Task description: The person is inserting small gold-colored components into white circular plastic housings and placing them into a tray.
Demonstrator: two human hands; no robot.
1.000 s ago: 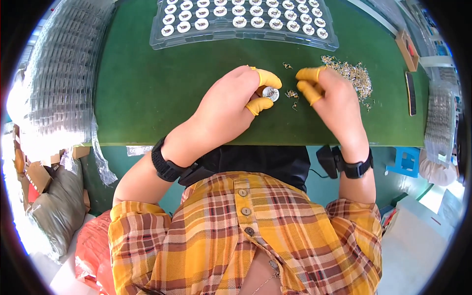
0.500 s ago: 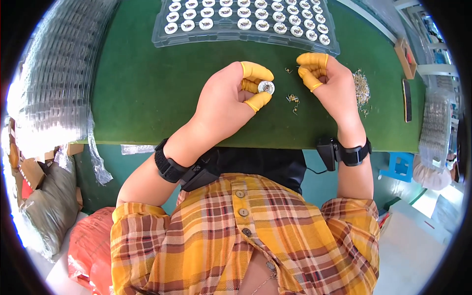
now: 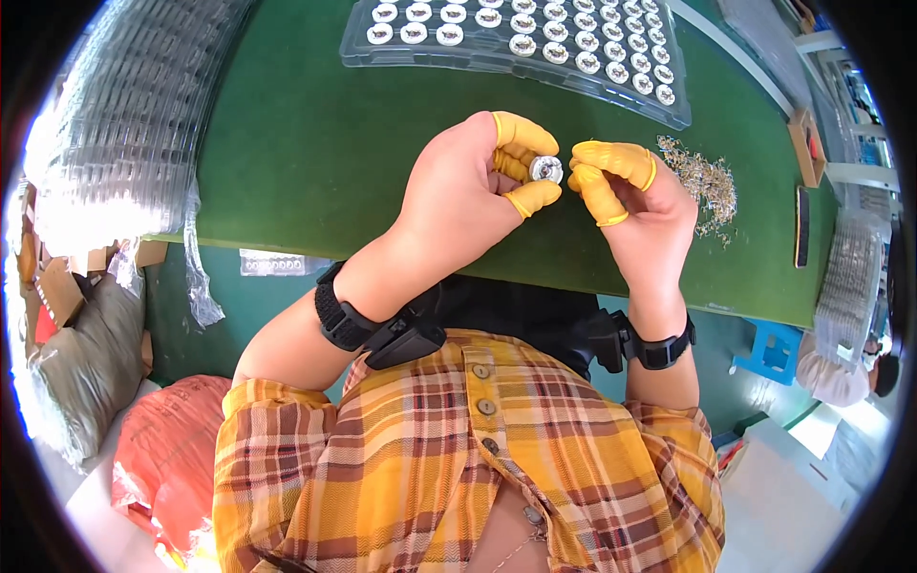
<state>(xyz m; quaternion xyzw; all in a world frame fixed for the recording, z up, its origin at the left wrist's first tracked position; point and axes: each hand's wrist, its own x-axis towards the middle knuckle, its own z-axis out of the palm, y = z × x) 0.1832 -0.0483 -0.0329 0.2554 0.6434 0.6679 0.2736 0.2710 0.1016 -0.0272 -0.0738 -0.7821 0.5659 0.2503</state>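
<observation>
Between its yellow-covered thumb and fingers, my left hand [image 3: 465,191] holds a small round white part [image 3: 546,170] with a metallic centre. Close to its right side, my right hand [image 3: 635,196] is pinched, its fingertips also in yellow finger cots. Anything in that pinch is too small or too hidden to make out. The fingertips of the two hands are near each other but apart. Beyond them lies a clear plastic tray [image 3: 478,59] with rows of similar round white parts. A scattered pile of tiny metal pieces [image 3: 712,191] spreads just right of my right hand.
The green tabletop [image 3: 306,162] carries a tall stack of clear plastic trays [image 3: 134,134] at left. A dark narrow bar [image 3: 801,226] and an open cardboard box [image 3: 808,148] lie at right. A blue stool [image 3: 769,350] and a red bag [image 3: 177,458] are below table level.
My right hand has come down and closer to the round part in my left hand. The view has shifted and tilted, and the small loose pieces between the hands no longer show.
</observation>
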